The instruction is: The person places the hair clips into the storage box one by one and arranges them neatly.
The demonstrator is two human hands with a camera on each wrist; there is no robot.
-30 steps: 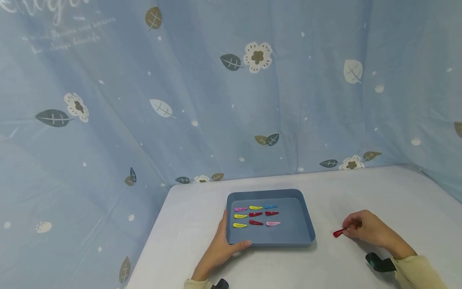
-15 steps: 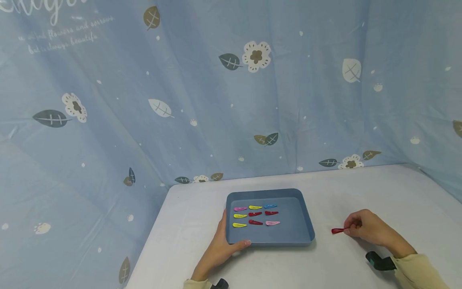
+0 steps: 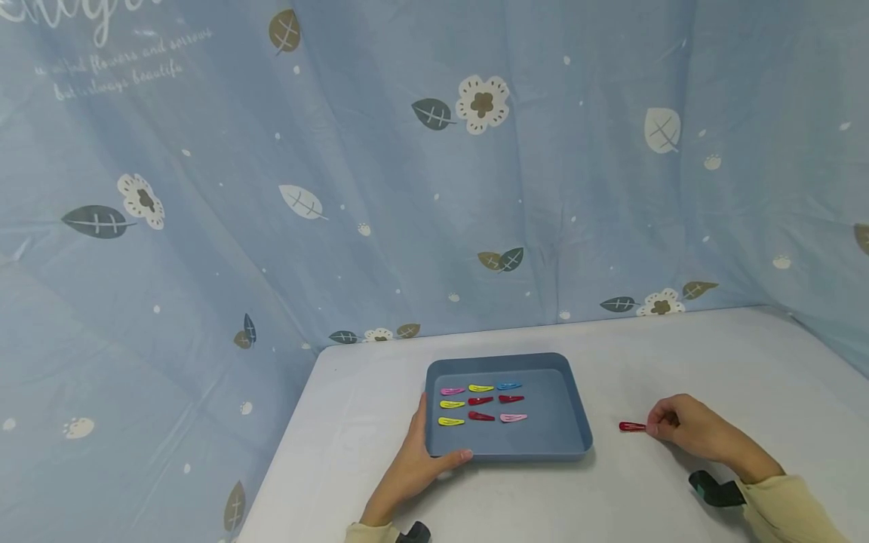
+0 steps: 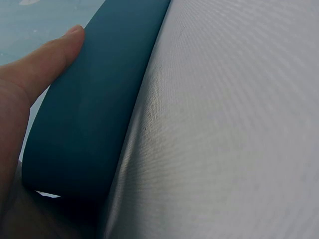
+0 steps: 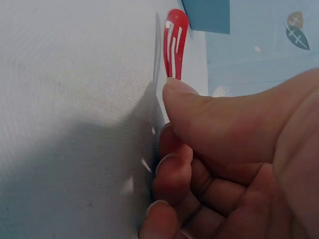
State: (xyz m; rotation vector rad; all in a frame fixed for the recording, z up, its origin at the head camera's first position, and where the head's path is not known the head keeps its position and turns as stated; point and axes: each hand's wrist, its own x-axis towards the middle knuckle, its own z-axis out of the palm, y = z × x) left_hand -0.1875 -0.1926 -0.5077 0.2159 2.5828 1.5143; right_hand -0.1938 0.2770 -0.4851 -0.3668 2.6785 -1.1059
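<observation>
My right hand (image 3: pixel 689 428) pinches the narrow end of a red snap hair clip (image 3: pixel 632 427) between thumb and fingers, right of the tray. In the right wrist view the hair clip (image 5: pixel 175 42) points away from the thumb, close to the white surface. My left hand (image 3: pixel 410 461) lies around the near left corner of a blue-grey tray (image 3: pixel 553 445). Its fingers run straight along the left side and its thumb rests on the front wall, as the left wrist view also shows. Rows of hair clips lie inside: yellow (image 3: pixel 451 422), red (image 3: pixel 481 416), pink (image 3: pixel 513 418) and blue (image 3: pixel 509 386).
A white-covered table (image 3: pixel 529 501) carries the tray. Blue patterned cloth (image 3: pixel 380 226) hangs behind it and at the sides. Bare tray floor shows right of the clips. A black device (image 3: pixel 715 490) is strapped at the right wrist.
The red hair clip has turned from a slant to nearly level, its wide end swinging up and slightly left. My left hand and the tray have stayed in place.
</observation>
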